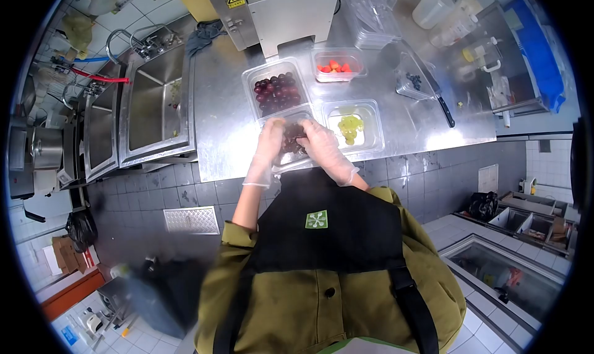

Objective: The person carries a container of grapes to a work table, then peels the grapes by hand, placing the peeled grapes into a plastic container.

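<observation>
Both of my hands wear clear gloves and meet over a clear plastic container (292,163) of dark fruit pieces at the table's front edge. My left hand (270,145) is at its left side with the fingers bent inward. Opposite it, my right hand (322,145) has its fingers curled over the fruit. What the fingertips pinch is too small to make out. Just behind is a tub of dark red round fruit (276,94). To the right, green fruit pieces (351,128) lie in another clear tub (375,126).
Red fruit pieces (333,66) fill part of a tub at the back. A container with dark berries (413,81) and a black-handled knife (446,111) are at the right. A steel machine (294,14) stands behind. Stacked clear containers (371,20) stand beside it. Sinks (154,106) are at left.
</observation>
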Demonstrator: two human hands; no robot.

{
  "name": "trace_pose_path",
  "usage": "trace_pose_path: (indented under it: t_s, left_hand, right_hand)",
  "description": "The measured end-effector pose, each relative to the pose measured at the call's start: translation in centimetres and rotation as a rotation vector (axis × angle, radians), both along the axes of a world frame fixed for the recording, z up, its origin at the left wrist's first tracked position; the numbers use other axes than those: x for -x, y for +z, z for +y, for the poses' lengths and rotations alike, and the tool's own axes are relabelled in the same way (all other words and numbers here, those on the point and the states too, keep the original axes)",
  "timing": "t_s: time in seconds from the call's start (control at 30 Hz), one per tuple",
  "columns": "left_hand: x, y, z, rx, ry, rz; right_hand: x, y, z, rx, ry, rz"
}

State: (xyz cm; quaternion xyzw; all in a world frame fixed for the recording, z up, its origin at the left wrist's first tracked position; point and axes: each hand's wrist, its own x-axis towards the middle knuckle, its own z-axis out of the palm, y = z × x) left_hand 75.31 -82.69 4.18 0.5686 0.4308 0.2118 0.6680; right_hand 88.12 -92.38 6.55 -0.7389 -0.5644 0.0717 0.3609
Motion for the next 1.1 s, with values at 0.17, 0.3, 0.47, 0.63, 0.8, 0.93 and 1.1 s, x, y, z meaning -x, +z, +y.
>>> trace_pose_path:
  t_s: [0.17,0.3,0.47,0.63,0.8,0.93,1.1]
  left_hand:
    - [0.5,-0.4,-0.1,0.004,0.001,0.045]
    - [0.2,-0.2,-0.3,0.022,0.000,0.104]
    - [0.5,-0.8,-0.2,-0.010,-0.024,0.059]
    - [0.1,1.9,-0.6,0.113,-0.029,-0.014]
    - [0.0,3.0,-1.5,-0.248,-0.025,0.107]
    - [-0.1,4.3,-2.0,-0.563,-0.044,0.225]
    - [-0.2,4.7,-2.4,-0.735,-0.037,0.220]
  right_hand:
    - [0.2,-0.7,0.0,0.164,0.078,-0.035]
    - [0.4,-1.2,0.4,0.087,0.088,-0.147]
    - [0.4,-0.9,0.1,0.074,0.077,-0.151]
    - [0.0,-0.4,0.1,0.050,0.034,-0.108]
    - [0.2,1.2,0.4,0.149,0.015,0.881]
    - [-0.5,2.3,0.4,0.207,0.096,1.050]
    - [-0.9,3.5,0.2,0.238,0.103,1.158]
